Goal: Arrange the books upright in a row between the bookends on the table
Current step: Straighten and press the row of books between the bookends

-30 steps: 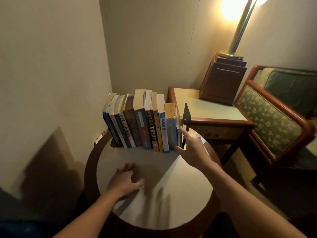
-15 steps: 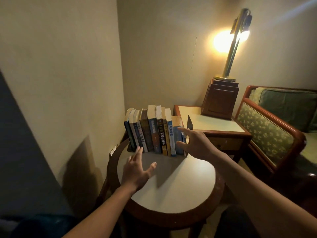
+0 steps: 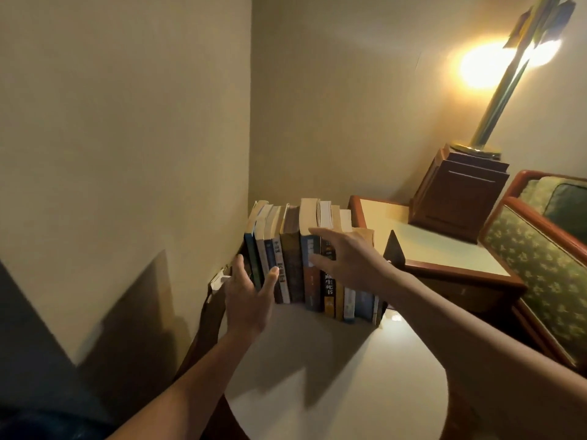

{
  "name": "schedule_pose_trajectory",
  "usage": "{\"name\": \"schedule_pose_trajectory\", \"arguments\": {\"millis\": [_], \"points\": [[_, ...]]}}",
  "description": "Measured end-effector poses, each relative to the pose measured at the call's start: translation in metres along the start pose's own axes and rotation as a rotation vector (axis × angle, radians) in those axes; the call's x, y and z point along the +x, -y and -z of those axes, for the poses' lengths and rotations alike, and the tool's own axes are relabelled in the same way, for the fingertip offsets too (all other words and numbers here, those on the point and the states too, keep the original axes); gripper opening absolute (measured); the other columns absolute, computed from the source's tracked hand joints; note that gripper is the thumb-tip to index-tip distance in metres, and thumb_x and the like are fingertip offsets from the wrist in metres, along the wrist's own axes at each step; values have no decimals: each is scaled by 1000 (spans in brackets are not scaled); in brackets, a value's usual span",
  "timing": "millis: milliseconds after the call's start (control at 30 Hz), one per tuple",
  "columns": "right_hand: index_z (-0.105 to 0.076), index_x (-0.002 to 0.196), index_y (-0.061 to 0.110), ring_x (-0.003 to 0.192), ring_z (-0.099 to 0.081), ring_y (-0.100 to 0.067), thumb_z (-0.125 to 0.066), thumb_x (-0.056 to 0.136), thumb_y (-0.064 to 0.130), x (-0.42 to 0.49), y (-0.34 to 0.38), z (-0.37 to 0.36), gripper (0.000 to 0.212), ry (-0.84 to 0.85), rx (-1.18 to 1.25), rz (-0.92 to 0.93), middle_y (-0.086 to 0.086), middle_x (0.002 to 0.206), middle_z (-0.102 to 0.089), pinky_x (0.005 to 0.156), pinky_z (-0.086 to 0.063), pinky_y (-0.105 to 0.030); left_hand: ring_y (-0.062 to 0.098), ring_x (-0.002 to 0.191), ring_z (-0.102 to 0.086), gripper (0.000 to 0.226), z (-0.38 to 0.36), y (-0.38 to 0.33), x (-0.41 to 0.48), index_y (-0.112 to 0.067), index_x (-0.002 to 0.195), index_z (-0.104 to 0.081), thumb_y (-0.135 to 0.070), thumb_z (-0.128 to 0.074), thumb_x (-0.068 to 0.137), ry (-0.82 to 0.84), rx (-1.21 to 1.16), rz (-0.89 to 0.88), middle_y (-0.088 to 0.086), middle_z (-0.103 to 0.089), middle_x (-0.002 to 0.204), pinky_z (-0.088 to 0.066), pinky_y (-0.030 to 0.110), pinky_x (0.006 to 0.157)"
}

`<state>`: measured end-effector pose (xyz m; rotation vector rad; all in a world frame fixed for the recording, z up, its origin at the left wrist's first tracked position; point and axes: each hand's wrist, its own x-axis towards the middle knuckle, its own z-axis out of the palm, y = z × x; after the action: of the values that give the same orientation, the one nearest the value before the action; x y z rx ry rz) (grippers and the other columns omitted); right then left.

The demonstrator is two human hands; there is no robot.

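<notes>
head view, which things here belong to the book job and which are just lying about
Job: books, bookend, round table, left hand, right hand.
Lying about: lamp, side table, armchair.

The single head-worn view looks forward and down across the round tabletop [image 3: 365, 369] from its near edge, close, facing the wall corner [image 3: 251, 122].
</notes>
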<state>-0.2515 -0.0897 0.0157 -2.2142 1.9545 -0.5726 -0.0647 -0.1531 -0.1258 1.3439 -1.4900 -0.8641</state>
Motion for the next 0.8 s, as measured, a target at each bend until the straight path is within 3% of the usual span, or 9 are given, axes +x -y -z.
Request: {"name": "schedule_pose_trajectory", "arguments": {"millis": [67,200,233,300,367,500,600,700,800], "points": [[-43,149,26,84,-58,-3,-60,99,36,33,-3,-6,54,27,-34,34,-4,126,-66,63,-44,-12,31,124,-57,98,-12,7,27,-35,150,-19,-92,-41,74,-61,-87,35,12,-53,141,-55,55,92],[-48,146,25,97,-61,-10,-61,98,37,99,-1,-8,52,19,-81,72,1,126,-67,60,-35,-6,23,138,-44,101,-38,0,64,-36,155,-11,-90,-41,76,-180,-201,-9,2,-44,152,-42,52,110],[-48,146,25,99,-61,-11,-61,98,39,116,-2,-10,52,19,-71,60,3,126,-67,62,-37,-6,21,142,-40,102,-46,-5,69,-34,156,-10,-87,-45,78,-208,-243,-29,1,-40,154,-39,51,113],[-48,147,28,113,-62,-20,-59,97,47,148,-6,-21,55,40,-52,26,-1,133,-65,77,-45,-20,16,143,-38,100,-64,-9,75,-24,158,-15,-75,-56,83,-281,-354,-88,0,-40,155,-38,48,115],[-47,147,28,119,-57,-24,-55,95,59,176,-10,-38,61,100,-69,0,-3,138,-60,81,-39,-27,14,142,-39,94,-79,-7,76,-18,156,-21,-66,-59,85,-393,-360,-129,1,-40,153,-41,47,112],[-50,143,29,105,-54,-19,-49,88,75,214,-21,-60,72,192,-91,-18,-3,133,-60,76,-39,-30,20,133,-48,86,-99,1,77,-14,153,-28,-56,-61,85,-519,-293,-210,5,-47,145,-48,51,102],[-57,133,28,105,-56,-19,-46,88,76,226,-28,-59,66,237,-112,9,3,118,-59,75,-40,-30,28,126,-51,80,-112,11,80,-5,147,-35,-48,-62,85,-579,-283,-287,11,-50,138,-47,56,96],[-65,106,30,94,-60,-18,-41,94,71,230,-34,-59,49,221,-109,22,5,98,-63,65,-40,-30,29,119,-54,78,-119,12,84,3,140,-42,-47,-61,83,-630,-247,-319,13,-54,129,-47,57,92],[-67,99,30,90,-61,-21,-38,95,69,225,-38,-59,49,223,-136,6,0,98,-65,74,-51,-37,30,112,-56,78,-122,17,89,3,136,-45,-52,-58,83,-670,-176,-375,14,-56,123,-48,55,86]]}}
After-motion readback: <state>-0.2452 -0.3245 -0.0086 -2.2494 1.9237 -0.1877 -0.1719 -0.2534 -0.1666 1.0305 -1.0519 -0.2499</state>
